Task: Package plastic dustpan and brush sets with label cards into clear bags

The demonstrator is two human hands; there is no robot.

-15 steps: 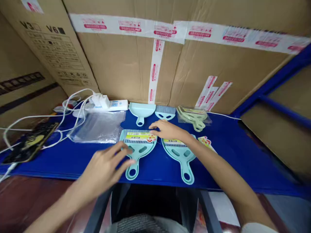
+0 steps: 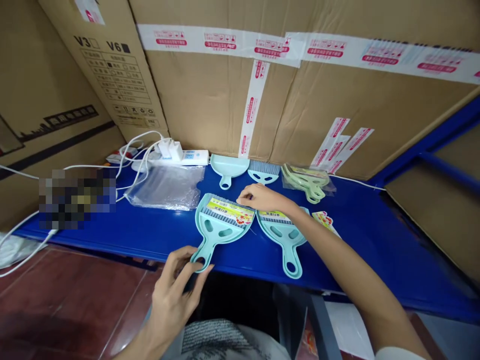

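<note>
A light-green dustpan (image 2: 200,232) lies tilted at the middle of the table, with a brush (image 2: 221,227) nested in it and a yellow printed card (image 2: 228,210) across the bristles. My left hand (image 2: 180,275) grips the end of its handle between thumb and fingers. Just above that dustpan's right corner, my right hand (image 2: 258,197) is closed, fingertips pinched; what they hold, if anything, I cannot make out. A second dustpan (image 2: 290,260), also with a nested brush and card, lies to the right, partly under my right forearm.
Along the back are an empty dustpan (image 2: 229,167), a loose brush (image 2: 263,172) and a bagged green set (image 2: 309,182). Clear plastic bags (image 2: 165,187), a white power strip (image 2: 197,157) and cables are at left. Loose cards (image 2: 324,220) lie right. Cardboard (image 2: 210,95) walls the back.
My left hand has come down onto the left dustpan's handle, and that dustpan has turned, its handle swinging left. My right hand stays near the dustpans' top, fingers more curled. The view has shifted.
</note>
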